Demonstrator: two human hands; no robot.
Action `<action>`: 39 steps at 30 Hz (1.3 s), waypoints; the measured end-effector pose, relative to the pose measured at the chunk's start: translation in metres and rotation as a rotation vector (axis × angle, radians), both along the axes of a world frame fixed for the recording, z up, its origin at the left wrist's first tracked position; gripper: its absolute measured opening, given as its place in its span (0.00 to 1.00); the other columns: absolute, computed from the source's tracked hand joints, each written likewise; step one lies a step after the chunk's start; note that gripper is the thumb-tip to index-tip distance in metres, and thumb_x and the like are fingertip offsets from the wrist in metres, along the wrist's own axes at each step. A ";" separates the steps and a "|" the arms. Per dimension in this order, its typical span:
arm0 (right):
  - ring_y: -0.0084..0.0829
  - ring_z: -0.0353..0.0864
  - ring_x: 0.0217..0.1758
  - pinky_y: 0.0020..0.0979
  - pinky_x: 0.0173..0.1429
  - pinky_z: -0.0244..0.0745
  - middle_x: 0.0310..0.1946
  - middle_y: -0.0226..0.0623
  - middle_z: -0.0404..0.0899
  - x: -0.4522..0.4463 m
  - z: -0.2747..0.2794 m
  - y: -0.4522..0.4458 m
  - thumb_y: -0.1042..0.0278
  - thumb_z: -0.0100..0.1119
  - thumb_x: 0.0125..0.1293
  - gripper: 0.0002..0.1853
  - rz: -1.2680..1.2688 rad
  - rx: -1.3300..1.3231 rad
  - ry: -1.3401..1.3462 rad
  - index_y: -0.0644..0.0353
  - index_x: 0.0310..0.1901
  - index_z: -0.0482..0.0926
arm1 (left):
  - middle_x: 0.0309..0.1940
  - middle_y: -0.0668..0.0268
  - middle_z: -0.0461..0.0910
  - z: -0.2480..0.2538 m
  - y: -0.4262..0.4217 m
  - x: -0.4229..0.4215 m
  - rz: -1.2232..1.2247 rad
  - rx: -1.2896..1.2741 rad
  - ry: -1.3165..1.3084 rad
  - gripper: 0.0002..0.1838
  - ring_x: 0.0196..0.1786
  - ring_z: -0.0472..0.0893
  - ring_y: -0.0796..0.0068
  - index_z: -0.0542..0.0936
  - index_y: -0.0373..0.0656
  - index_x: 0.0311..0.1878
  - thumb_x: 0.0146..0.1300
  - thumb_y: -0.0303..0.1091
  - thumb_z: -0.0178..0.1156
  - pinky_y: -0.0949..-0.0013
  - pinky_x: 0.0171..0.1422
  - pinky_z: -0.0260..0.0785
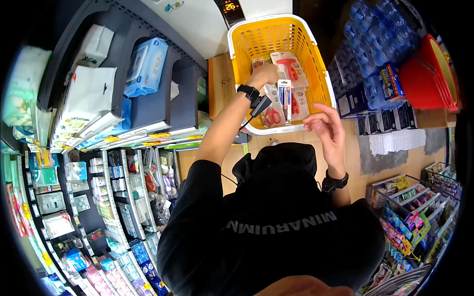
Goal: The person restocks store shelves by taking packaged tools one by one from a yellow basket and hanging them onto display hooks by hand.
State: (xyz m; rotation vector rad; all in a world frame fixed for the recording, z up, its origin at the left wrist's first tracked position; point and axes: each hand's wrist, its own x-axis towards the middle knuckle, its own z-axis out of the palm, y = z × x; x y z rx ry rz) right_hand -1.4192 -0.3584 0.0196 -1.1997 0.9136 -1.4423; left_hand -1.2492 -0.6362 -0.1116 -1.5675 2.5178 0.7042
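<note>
My left hand (265,75) reaches down into a yellow plastic basket (316,54) with a white rim. Its fingers curl downward over the packages, and what they may grip is hidden. Beside it lies a carded pack with a red-handled tool (290,69). Below the hand are a narrow pack of slim blue and dark items (285,101), red-handled scissors (272,117) in packaging and another packaged red tool (296,104). My right hand (327,129) hovers by the basket's near right corner, fingers apart and loosely bent, holding nothing. Each wrist wears a black band.
Grey shelving (148,98) with wipes packs (146,66) stands close on the left. To the right are shrink-wrapped bottles (370,34), a red bucket (422,74) and a wire rack of small goods (410,212). A lit digital display (230,6) is beyond the basket.
</note>
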 end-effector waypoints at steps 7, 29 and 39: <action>0.26 0.79 0.46 0.29 0.57 0.72 0.44 0.41 0.83 -0.019 -0.003 -0.018 0.76 0.51 0.73 0.20 -0.014 0.061 -0.001 0.66 0.65 0.69 | 0.52 0.43 0.82 -0.026 -0.007 0.009 -0.048 0.202 -0.189 0.20 0.55 0.82 0.43 0.85 0.35 0.51 0.54 0.26 0.56 0.51 0.56 0.76; 0.38 0.81 0.59 0.34 0.65 0.72 0.58 0.47 0.80 0.006 -0.031 -0.091 0.73 0.59 0.69 0.22 -0.052 -0.051 0.589 0.65 0.64 0.72 | 0.37 0.54 0.85 0.174 0.084 0.048 -0.066 -0.122 0.458 0.11 0.41 0.84 0.54 0.82 0.43 0.50 0.67 0.34 0.63 0.60 0.47 0.75; 0.16 0.75 0.43 0.20 0.49 0.71 0.42 0.30 0.82 0.051 0.015 -0.074 0.75 0.59 0.73 0.12 0.123 0.053 0.208 0.70 0.54 0.79 | 0.47 0.56 0.85 0.256 0.176 0.101 0.223 -0.663 0.746 0.18 0.47 0.84 0.58 0.79 0.42 0.58 0.67 0.36 0.64 0.62 0.53 0.74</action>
